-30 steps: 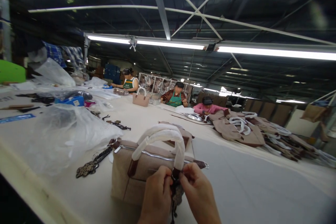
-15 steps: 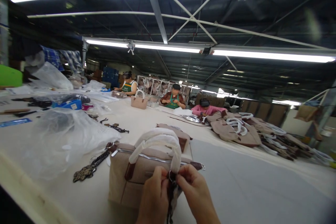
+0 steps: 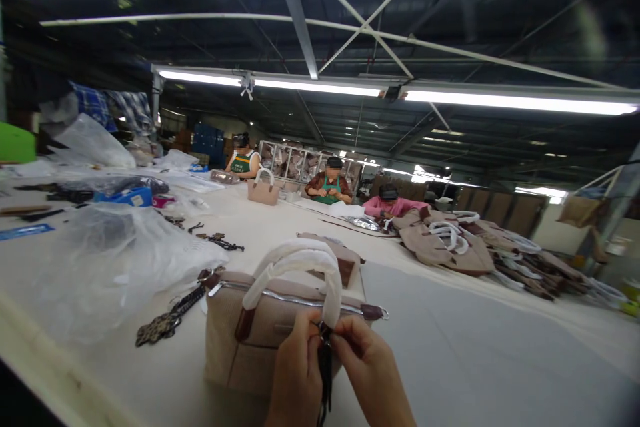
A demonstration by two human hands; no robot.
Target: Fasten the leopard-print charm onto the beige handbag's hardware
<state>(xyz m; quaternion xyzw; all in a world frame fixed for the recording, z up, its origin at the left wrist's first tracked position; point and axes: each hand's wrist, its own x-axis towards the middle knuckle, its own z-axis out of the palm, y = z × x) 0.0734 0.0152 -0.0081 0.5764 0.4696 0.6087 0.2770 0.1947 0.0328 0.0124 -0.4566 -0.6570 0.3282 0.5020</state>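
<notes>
A beige handbag [image 3: 250,360] stands upright on the white table, its silver zipper closed and its two handles [image 3: 295,257] wrapped in white. At the base of the right end of the handle, my left hand [image 3: 299,367] and my right hand [image 3: 367,360] pinch a metal ring with a dark strap charm [image 3: 325,370] hanging from it. Fingertips of both hands nearly meet there and partly hide the ring. Left of the bag lies a leopard-patterned charm [image 3: 159,329] on a black braided strap.
Clear plastic bags [image 3: 135,260] cover the left side of the table [image 3: 480,340]. Another bag [image 3: 333,257] lies behind the handbag. A heap of beige bags [image 3: 445,243] is at the right. Several people sit across the table, near a small bag [image 3: 263,192].
The dark charm now hangs straighter below my fingers. Both hands have shifted only slightly at the ring, and the whole view has moved a little.
</notes>
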